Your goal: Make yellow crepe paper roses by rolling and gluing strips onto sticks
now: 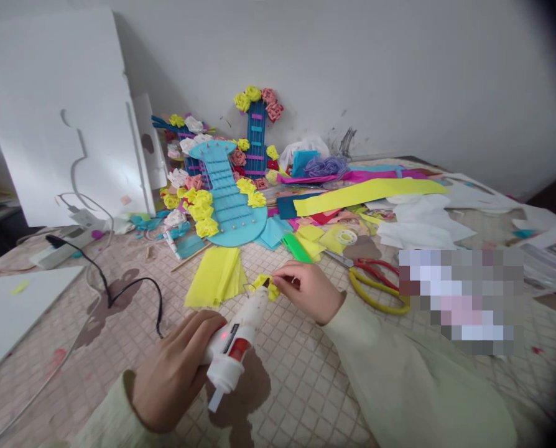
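Observation:
My left hand (180, 364) is wrapped round a white hot glue gun (231, 342), whose small light glows red and whose clear glue stick pokes out at the back. The gun's dark nozzle meets a crumpled yellow paper flower (273, 289). My right hand (310, 289) pinches that flower at its right side, with the fingertips close to the nozzle. Yellow crepe paper sheets (215, 274) lie just left of the flower. Beyond stands a light blue guitar-shaped board (231, 199), strung with cords and edged with yellow paper flowers (201, 211).
Red-and-yellow-handled scissors (380, 286) lie right of my right hand, near a green cutter (296, 247) and a tape roll (346, 237). A black cable (135, 280) runs to a power strip (61, 246) at left. Coloured paper strips (371, 193) and white boards (73, 112) stand around.

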The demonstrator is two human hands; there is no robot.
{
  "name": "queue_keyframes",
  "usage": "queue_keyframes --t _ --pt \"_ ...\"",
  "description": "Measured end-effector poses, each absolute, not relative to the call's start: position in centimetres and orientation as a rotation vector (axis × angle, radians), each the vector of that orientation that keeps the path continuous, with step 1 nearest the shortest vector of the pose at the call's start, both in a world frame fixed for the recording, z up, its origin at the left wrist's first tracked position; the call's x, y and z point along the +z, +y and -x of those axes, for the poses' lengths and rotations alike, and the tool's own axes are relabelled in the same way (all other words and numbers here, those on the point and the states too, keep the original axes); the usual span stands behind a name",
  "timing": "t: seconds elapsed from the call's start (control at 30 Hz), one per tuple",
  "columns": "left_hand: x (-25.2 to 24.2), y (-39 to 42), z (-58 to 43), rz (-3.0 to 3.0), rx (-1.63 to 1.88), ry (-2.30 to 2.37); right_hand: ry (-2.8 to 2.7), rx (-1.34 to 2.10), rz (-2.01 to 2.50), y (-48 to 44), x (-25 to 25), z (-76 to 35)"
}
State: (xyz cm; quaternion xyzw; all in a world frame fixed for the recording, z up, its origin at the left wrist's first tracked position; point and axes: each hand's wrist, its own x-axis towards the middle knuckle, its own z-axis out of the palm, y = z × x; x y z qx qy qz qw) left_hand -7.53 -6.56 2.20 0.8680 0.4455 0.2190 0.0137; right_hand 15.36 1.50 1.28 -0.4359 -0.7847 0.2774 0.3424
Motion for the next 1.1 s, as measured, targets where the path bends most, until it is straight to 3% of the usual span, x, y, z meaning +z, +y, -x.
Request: queue_keyframes --t 1.1 --pt "1.42 -6.24 7.62 -2.637 0.571 1.378 -2.046 0.705 1.156 1.57 1.33 -15.36"
